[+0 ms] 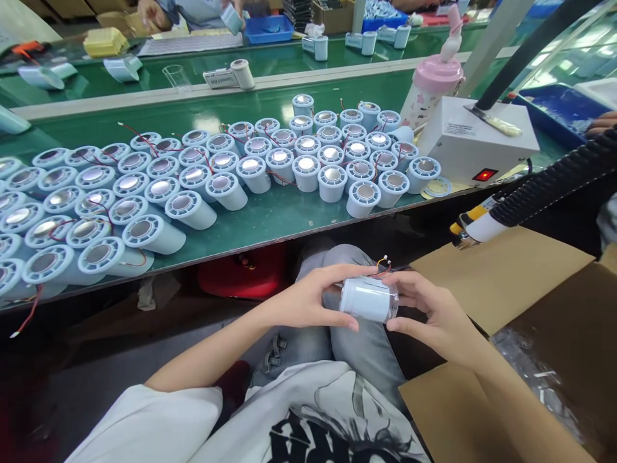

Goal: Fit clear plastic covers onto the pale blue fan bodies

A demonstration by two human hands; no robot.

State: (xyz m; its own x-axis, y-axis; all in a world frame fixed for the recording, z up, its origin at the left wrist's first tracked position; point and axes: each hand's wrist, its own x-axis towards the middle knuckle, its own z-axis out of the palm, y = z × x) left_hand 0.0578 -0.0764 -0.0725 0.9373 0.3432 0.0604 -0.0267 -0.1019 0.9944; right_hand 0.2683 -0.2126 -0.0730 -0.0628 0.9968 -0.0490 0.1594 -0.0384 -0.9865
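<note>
Above my lap, a light-blue cylindrical housing (365, 298) lies on its side between my hands, thin red and yellow wires (384, 265) sticking up from it. My left hand (315, 298) grips its left end with thumb and fingers. At the other end, my right hand (430, 308) holds the clear plastic sleeve (394, 303) fitted around the housing; how far the sleeve reaches along it is hard to tell. On the green bench (270, 225) stand many similar light-blue housings (332, 183) with round metal discs, some trailing wires.
At right is a grey box-shaped device (475, 138) with a lit red switch, near a black ribbed hose (554, 183). Below it, an open cardboard box (506, 276) contains clear plastic pieces (535, 373). A pink-lidded bottle (434, 80) stands behind. Across the bench, a co-worker's hand (153, 14) shows.
</note>
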